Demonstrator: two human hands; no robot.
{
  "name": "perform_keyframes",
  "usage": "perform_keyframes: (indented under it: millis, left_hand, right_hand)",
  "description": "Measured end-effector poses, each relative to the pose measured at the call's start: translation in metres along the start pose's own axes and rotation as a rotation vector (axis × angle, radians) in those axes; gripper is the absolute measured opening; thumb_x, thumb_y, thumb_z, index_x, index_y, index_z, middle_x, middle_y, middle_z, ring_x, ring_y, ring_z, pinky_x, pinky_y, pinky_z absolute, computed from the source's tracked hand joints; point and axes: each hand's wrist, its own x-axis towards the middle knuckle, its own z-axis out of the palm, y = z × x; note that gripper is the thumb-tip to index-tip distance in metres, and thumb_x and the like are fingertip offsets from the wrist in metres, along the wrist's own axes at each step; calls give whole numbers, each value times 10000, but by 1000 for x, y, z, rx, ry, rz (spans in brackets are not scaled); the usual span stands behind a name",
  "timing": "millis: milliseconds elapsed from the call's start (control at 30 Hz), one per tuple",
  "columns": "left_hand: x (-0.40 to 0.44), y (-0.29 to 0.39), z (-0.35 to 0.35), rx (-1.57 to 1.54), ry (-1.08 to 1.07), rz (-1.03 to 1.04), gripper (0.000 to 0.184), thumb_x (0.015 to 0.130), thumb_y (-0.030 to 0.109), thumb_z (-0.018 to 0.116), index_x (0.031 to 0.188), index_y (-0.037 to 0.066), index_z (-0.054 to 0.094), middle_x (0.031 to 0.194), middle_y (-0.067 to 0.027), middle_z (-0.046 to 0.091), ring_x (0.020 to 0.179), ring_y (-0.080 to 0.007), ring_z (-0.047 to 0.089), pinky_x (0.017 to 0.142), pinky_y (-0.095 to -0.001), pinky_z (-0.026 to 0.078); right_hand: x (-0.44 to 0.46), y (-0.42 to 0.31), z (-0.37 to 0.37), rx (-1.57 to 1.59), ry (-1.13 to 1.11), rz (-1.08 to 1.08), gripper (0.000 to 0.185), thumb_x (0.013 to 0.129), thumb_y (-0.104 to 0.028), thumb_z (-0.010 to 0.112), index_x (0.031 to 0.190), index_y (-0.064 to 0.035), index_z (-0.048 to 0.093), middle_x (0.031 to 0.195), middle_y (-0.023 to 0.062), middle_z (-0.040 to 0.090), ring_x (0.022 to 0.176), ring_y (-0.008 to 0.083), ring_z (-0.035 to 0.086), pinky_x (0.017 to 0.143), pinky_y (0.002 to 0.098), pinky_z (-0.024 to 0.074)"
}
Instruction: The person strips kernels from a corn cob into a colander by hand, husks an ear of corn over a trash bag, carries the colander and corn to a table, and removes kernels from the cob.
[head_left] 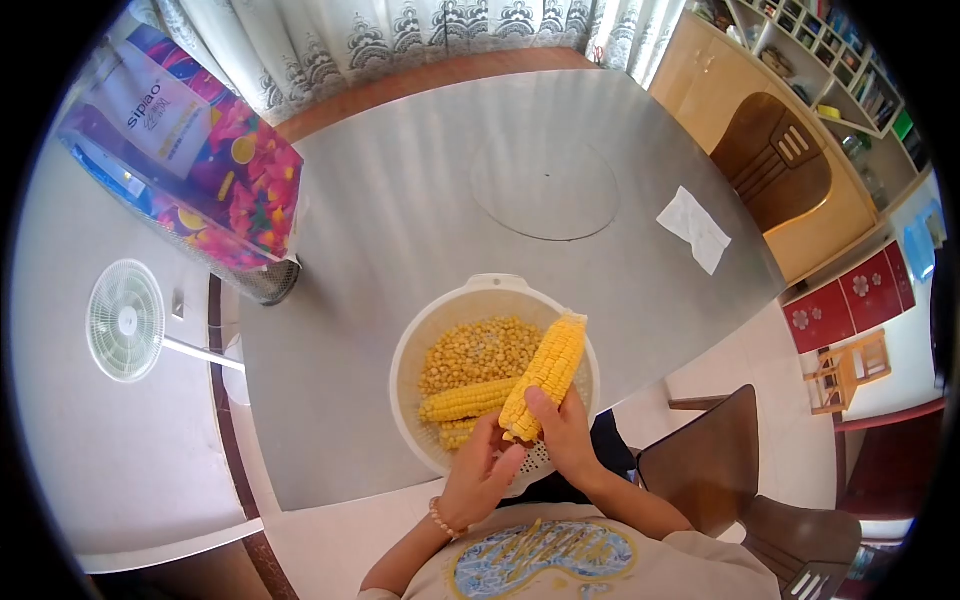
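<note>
A yellow corn cob (553, 365) is tilted over the right side of a white colander (404, 418). My right hand (566, 432) grips its lower part, thumb pressed on the kernels. At the cob's lower end, my left hand (484, 475) has its fingers curled against it, partly hidden behind the cob. Loose corn kernels (478, 352) fill the far part of the colander. Another corn cob (465, 401) lies below them, with a further piece of corn (456, 436) beside it, partly covered. A beaded bracelet (442, 519) circles my left wrist.
The colander rests at the near edge of a grey table (370, 240). A crumpled white tissue (694, 229) lies at the right. On the left stands a colourful printed bag (200, 140) in a mesh holder (278, 284). Brown chairs (705, 455) stand at the right, and a fan (127, 320) beyond the left edge.
</note>
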Motion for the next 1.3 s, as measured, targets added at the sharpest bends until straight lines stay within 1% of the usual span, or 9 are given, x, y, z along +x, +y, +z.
perform_keyframes:
  millis: [100, 233, 433, 633, 700, 900, 967, 1200, 1300]
  left_hand:
    - [0, -2, -3, 102, 21, -82, 281, 881, 139, 405, 1126, 3, 375, 880, -70, 554, 668, -115, 520, 587, -248, 439]
    - [-1, -5, -12, -3, -15, -192, 261, 887, 126, 389, 1118, 5, 390, 889, -67, 535, 711, -122, 528, 630, -232, 447]
    - [2, -6, -6, -113, 87, 58, 259, 861, 124, 452, 1081, -9, 426, 882, -80, 537, 726, -129, 544, 594, -238, 451]
    - [5, 0, -2, 321, 110, 9, 373, 814, 213, 553, 1075, -21, 427, 767, -97, 585, 623, -167, 569, 548, -271, 452]
    - [6, 2, -1, 455, 101, 51, 363, 819, 233, 543, 1054, -21, 435, 669, -111, 581, 562, -237, 574, 522, -304, 450]
    - [6, -3, -6, 732, 33, 116, 243, 837, 156, 460, 1034, 14, 457, 723, -123, 596, 579, -289, 571, 528, -346, 450]
    - [7, -1, -3, 700, 68, 122, 246, 836, 140, 443, 1052, 23, 458, 732, -113, 597, 582, -276, 572, 537, -344, 452]
    - [14, 10, 18, 277, 101, -101, 298, 852, 183, 442, 1103, 21, 443, 761, -108, 583, 621, -193, 572, 588, -297, 448]
    - [14, 3, 29, 339, 68, -54, 356, 854, 254, 474, 1113, 12, 436, 746, -110, 577, 624, -188, 575, 586, -272, 441]
  right_hand:
    - [1, 1, 4, -50, 20, -80, 219, 858, -187, 490, 986, -20, 429, 804, 31, 517, 651, 74, 501, 532, 203, 418]
    - [1, -2, 0, 153, 12, 135, 220, 858, -205, 488, 978, -27, 443, 804, 27, 515, 661, 70, 499, 529, 199, 414]
    - [2, 7, 2, 196, 32, 136, 254, 859, -237, 495, 995, -26, 451, 839, 26, 516, 721, 75, 500, 597, 206, 421]
    - [0, 10, 4, 27, 54, -16, 295, 857, -230, 510, 1025, 1, 435, 887, 42, 513, 778, 97, 500, 669, 226, 428]
    - [1, 10, 3, 18, 50, -36, 298, 856, -224, 513, 1027, 6, 432, 898, 46, 513, 790, 102, 500, 683, 231, 429]
    - [1, 6, -9, 121, 16, 82, 317, 851, -183, 508, 1075, 9, 392, 945, 58, 499, 825, 109, 494, 706, 234, 429]
    - [1, 7, -12, -48, 57, -173, 325, 847, -144, 502, 1100, 8, 367, 969, 67, 489, 847, 119, 493, 731, 241, 427]
    - [3, -2, -34, 80, -24, -61, 325, 846, -130, 499, 1107, 7, 362, 975, 70, 487, 870, 126, 492, 763, 256, 420]
    - [1, -6, -38, 23, -93, -87, 337, 843, -133, 505, 1114, 7, 361, 982, 70, 486, 883, 127, 489, 768, 256, 419]
